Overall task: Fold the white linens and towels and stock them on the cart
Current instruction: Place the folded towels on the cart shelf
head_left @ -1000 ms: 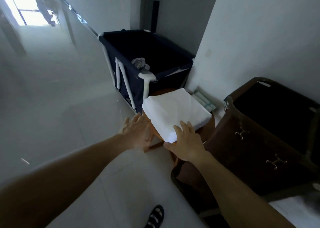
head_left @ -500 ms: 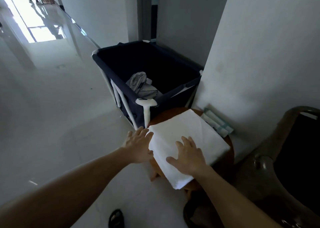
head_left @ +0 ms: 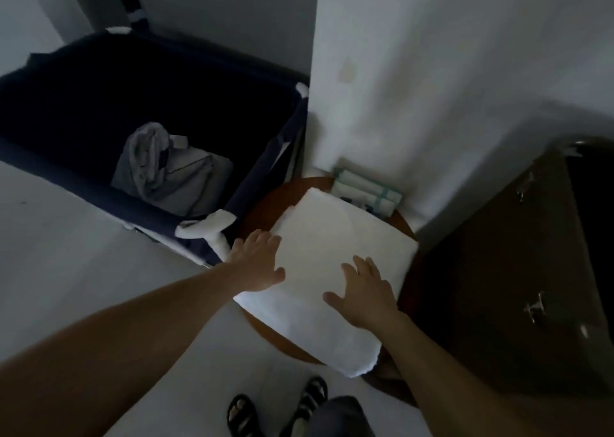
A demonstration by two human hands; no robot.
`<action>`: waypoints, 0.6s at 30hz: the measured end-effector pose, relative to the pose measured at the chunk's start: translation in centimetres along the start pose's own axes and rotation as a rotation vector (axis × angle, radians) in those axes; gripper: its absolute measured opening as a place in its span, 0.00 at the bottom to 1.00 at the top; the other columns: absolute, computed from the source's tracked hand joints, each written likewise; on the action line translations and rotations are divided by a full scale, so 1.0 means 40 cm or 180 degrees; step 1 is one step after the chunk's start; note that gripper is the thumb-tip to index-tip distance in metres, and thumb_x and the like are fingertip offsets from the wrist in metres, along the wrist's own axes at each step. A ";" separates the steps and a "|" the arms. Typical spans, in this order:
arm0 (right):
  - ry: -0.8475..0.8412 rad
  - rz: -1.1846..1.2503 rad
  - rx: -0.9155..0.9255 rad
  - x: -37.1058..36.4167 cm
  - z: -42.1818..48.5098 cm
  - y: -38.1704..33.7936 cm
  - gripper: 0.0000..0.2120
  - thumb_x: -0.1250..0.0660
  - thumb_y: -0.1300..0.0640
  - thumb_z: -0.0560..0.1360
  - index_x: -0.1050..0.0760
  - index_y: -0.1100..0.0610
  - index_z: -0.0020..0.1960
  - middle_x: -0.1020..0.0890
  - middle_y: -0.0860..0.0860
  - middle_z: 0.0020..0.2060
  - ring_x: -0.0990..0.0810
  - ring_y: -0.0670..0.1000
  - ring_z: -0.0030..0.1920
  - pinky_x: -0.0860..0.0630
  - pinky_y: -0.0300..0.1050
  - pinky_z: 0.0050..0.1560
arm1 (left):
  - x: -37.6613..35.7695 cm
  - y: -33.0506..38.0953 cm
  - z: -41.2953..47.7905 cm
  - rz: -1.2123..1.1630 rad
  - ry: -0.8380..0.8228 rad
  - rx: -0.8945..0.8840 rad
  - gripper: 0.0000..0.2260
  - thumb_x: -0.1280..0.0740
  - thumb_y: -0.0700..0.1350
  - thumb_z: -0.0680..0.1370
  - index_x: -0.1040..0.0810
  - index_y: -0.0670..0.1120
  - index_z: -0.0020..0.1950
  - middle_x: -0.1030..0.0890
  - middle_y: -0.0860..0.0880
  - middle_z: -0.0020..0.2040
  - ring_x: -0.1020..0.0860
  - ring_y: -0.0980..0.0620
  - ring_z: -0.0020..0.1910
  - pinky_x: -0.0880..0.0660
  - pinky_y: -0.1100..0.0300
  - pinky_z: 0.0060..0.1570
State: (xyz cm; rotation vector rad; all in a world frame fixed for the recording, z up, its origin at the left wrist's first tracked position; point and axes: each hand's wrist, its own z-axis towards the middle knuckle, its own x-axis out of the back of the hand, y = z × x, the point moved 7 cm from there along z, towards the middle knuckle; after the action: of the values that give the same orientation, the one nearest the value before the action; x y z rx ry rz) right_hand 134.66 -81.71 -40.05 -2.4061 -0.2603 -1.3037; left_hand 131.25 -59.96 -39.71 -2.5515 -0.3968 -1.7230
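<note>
A folded white linen (head_left: 329, 247) lies on a round wooden stool (head_left: 255, 210) and overhangs its near edge. My left hand (head_left: 257, 262) lies flat at the linen's left edge with fingers spread. My right hand (head_left: 363, 290) rests flat on top of the linen near its right side, fingers straight. Neither hand grips the cloth. Behind the linen, against the wall, sits a small stack of white cloths with teal stripes (head_left: 365, 192).
A dark blue fabric laundry cart (head_left: 265, 170) with white frame tubes stands to the left, holding a crumpled grey cloth (head_left: 166, 170). A dark brown bin (head_left: 498, 270) with metal clasps stands to the right. A white wall corner (head_left: 382, 87) rises behind. My sandalled feet (head_left: 282, 410) are below.
The view has dropped and moved closer over the stool. Both hands have slid further onto the linen and stay flat on it; the linen has not visibly shifted.
</note>
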 end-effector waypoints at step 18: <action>0.0681 0.1088 -0.1477 -0.195 0.248 0.339 0.46 0.42 0.32 0.77 0.64 0.53 0.80 0.61 0.51 0.80 0.60 0.55 0.80 0.55 0.55 0.77 | -0.256 -0.031 0.431 -0.0721 -0.0679 0.0394 0.45 0.40 0.68 0.76 0.60 0.48 0.81 0.54 0.46 0.81 0.49 0.43 0.79 0.45 0.45 0.76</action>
State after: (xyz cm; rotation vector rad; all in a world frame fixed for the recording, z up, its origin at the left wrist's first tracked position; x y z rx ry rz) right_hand 142.56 -89.67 -54.82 -2.4839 0.5472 -1.5634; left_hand 143.01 -57.74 -55.83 -2.6941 -0.8043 -1.4332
